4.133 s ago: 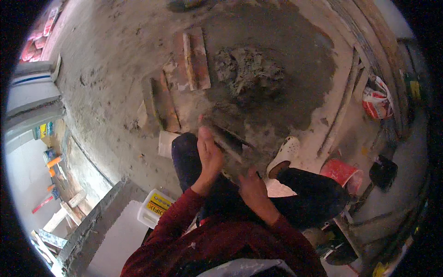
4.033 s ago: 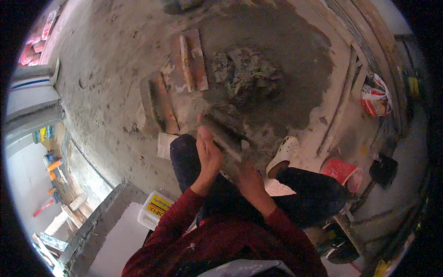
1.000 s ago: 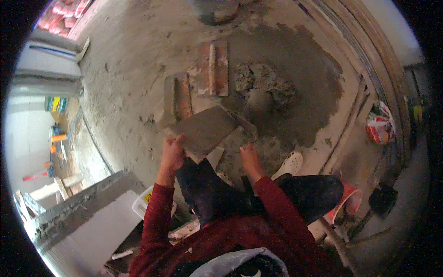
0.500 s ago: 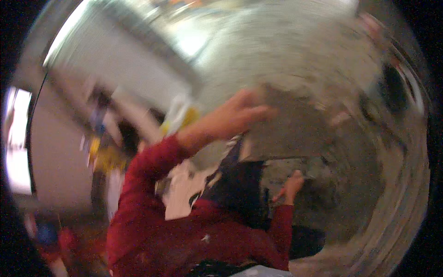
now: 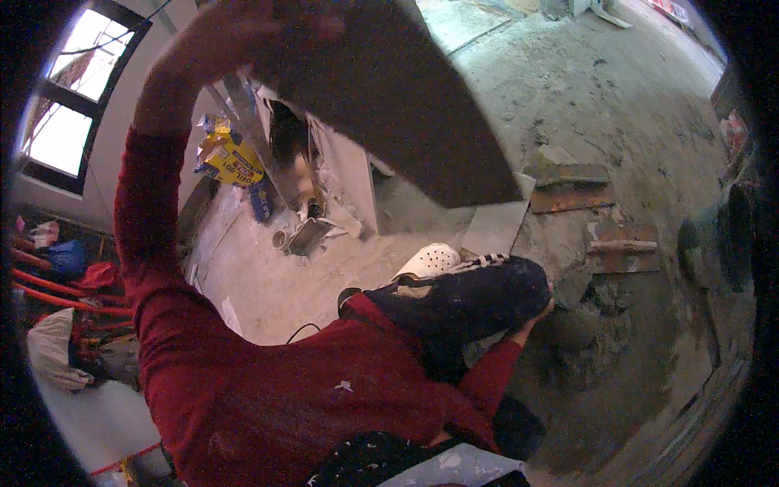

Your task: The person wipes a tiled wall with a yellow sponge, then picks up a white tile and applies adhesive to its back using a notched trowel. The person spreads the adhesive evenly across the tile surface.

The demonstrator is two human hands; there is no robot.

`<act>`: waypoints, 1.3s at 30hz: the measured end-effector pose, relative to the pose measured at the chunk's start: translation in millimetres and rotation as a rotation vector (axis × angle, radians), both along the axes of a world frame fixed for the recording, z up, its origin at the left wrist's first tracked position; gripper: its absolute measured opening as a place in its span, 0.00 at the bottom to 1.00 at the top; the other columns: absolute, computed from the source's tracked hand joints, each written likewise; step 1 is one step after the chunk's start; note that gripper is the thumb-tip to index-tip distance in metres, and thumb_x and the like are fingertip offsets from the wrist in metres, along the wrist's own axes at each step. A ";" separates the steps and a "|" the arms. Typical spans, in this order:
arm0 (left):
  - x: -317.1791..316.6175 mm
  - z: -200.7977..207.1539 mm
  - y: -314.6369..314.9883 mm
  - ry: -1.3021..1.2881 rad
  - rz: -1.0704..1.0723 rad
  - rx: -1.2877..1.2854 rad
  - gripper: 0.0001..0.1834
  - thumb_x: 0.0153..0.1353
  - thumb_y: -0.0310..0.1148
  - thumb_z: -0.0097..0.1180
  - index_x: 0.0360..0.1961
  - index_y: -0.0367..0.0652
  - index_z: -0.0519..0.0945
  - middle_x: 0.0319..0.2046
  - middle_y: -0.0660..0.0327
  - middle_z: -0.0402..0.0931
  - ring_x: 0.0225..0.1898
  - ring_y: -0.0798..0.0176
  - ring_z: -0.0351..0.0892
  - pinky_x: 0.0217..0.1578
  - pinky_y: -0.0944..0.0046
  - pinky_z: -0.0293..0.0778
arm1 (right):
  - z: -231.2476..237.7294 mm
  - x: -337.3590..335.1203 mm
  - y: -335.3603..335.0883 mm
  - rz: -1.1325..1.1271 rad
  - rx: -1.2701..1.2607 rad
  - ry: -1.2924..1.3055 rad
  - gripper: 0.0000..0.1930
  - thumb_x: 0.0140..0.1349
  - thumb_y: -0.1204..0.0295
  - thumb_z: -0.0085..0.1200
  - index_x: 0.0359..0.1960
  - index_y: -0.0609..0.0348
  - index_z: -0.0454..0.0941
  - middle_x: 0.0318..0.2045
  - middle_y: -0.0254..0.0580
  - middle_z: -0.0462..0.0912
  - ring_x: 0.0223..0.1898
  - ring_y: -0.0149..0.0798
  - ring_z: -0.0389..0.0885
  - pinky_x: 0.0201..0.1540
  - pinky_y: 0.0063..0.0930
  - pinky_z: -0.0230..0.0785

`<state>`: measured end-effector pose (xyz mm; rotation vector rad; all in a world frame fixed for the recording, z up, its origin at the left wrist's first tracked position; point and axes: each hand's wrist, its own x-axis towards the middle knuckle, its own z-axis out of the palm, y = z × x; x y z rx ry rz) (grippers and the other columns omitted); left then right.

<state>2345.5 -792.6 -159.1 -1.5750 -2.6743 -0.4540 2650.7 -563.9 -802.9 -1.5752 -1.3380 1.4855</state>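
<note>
Left hand (image 5: pixel 256 39) up at 11 o'clock, fingers look clamped round dark slab (image 5: pixel 406 114) at 12. Right hand (image 5: pixel 535 315) at 4, mostly behind knee (image 5: pixel 511 284), can't tell grip. One-handed lift, imo; next calls for steady wrist.

Board (image 5: pixel 406 114) above floor (image 5: pixel 544 89), window (image 5: pixel 79 96) at left, floats (image 5: pixel 625 261) on floor at right
</note>
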 end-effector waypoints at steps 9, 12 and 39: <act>1.4 -67.8 -59.7 -0.403 -0.051 -0.461 0.13 0.57 0.20 0.55 0.44 0.40 0.80 0.39 0.59 0.82 0.41 0.61 0.81 0.46 0.62 0.76 | -20.4 7.4 12.6 0.037 -0.037 0.020 0.23 0.69 0.55 0.42 0.26 0.63 0.75 0.24 0.42 0.79 0.22 0.34 0.75 0.24 0.32 0.69; -26.0 -104.1 -80.6 -0.350 -0.150 -0.601 0.16 0.55 0.21 0.54 0.45 0.44 0.81 0.40 0.58 0.83 0.40 0.58 0.83 0.44 0.60 0.76 | -27.2 1.1 11.1 0.056 -0.059 0.024 0.23 0.69 0.55 0.42 0.26 0.63 0.75 0.24 0.41 0.79 0.21 0.34 0.75 0.24 0.32 0.69; -154.4 -303.5 -146.7 0.070 -0.262 -0.890 0.21 0.52 0.31 0.57 0.50 0.45 0.76 0.46 0.56 0.78 0.51 0.50 0.75 0.53 0.53 0.72 | 11.4 -0.8 12.9 0.023 -0.099 -0.249 0.31 0.62 0.46 0.51 0.34 0.73 0.77 0.29 0.52 0.83 0.29 0.44 0.80 0.30 0.41 0.71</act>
